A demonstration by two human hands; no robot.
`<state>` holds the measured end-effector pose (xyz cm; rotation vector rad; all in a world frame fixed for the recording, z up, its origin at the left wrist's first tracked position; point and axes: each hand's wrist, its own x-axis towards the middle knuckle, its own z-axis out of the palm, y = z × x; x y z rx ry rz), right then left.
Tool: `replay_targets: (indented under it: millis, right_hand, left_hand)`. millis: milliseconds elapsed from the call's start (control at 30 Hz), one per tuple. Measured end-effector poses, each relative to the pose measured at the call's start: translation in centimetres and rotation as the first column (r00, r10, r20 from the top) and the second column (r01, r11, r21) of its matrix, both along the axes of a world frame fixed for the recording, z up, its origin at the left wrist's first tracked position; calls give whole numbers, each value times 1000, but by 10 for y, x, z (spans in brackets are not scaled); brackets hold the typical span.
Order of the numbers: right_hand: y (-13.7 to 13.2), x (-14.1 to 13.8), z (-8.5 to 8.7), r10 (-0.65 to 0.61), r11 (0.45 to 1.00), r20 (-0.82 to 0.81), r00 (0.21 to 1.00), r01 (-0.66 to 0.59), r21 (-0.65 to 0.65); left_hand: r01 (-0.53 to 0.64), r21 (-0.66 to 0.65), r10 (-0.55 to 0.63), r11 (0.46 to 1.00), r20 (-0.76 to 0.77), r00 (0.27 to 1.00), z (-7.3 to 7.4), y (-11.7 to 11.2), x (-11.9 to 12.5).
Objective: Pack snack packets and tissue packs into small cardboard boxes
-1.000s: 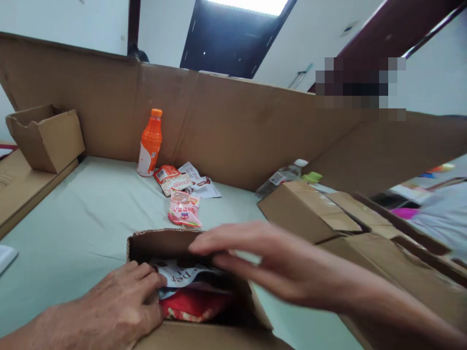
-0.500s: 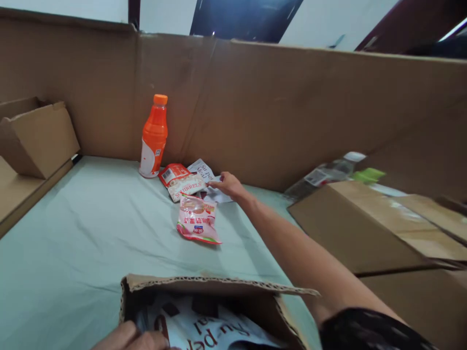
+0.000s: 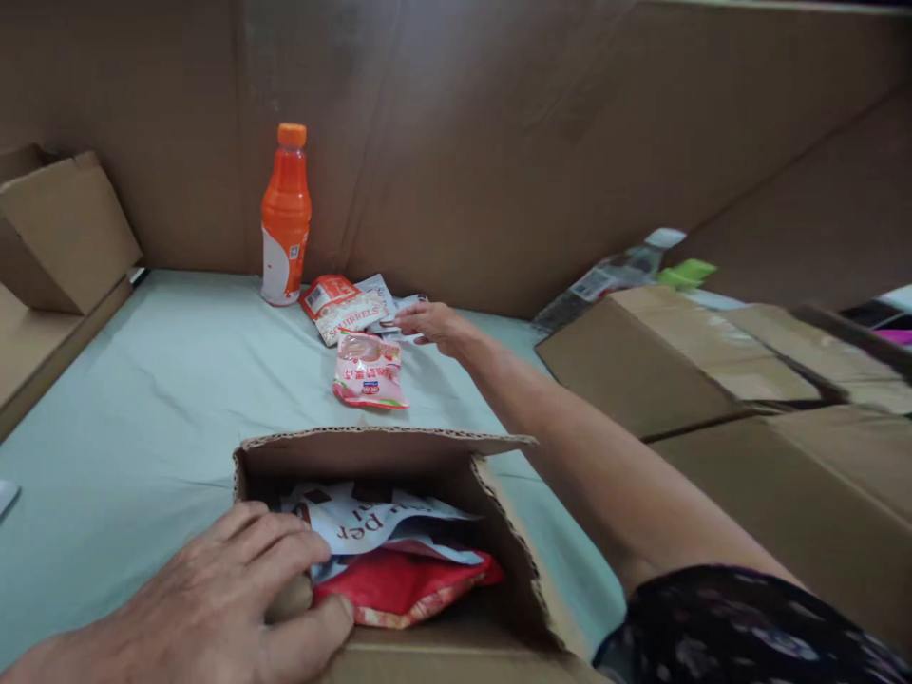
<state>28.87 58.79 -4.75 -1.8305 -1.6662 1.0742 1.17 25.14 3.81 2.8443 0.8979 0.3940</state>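
Note:
My left hand (image 3: 228, 594) grips the near left wall of a small open cardboard box (image 3: 370, 451), fingers over its edge. Inside lie a white printed packet (image 3: 370, 522) and a red packet (image 3: 406, 584). My right arm stretches across the table. My right hand (image 3: 434, 323) rests on a white packet (image 3: 389, 302) at the far side, fingers closing on its edge. Beside it lie a red and white snack packet (image 3: 342, 306) and a pink packet (image 3: 369, 372). An orange bottle (image 3: 285, 220) stands upright behind them.
A tall cardboard wall (image 3: 499, 142) runs behind the pale green table (image 3: 142, 399). Closed cardboard boxes (image 3: 676, 361) fill the right side, with a clear bottle (image 3: 613, 275) lying behind them. An open empty box (image 3: 57, 228) sits at the far left.
My right hand left the box flap and reached out to the packets at the far wall. My left hand stayed at the box, and the camera tilted down.

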Motion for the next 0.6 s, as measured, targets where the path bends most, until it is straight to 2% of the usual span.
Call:
replay_targets:
  millis: [167,333,400,467,533,600]
  right_hand:
    - [-62,5,6,40,988,-146,989,-17,156]
    - [-169,31,12,83,935,-250,965,11,354]
    - [-213,45,20,141,873,-237,961,-8,488]
    - [-249,56,28,204,773,-207,957,-27,634]
    - [-272,62,34,285,696,-141,948,-103,710]
    - [-282,64,38,398,662,-31,917,-263,702]
  left_hand:
    - [-214,140,176,967,240,955,-11,-15,5]
    - [-387,65,336,920,377,863,-20,-39,-3]
    - [-461,45,398,886,435,807,-25,-46,-10]
    - [-517,37,443,855,464,767,-31,-49,-15]
    - [-521,23,453,853,461,763,-36,-47,-16]
    - [-489,22,423,872,469,775,-39,-42,-13]
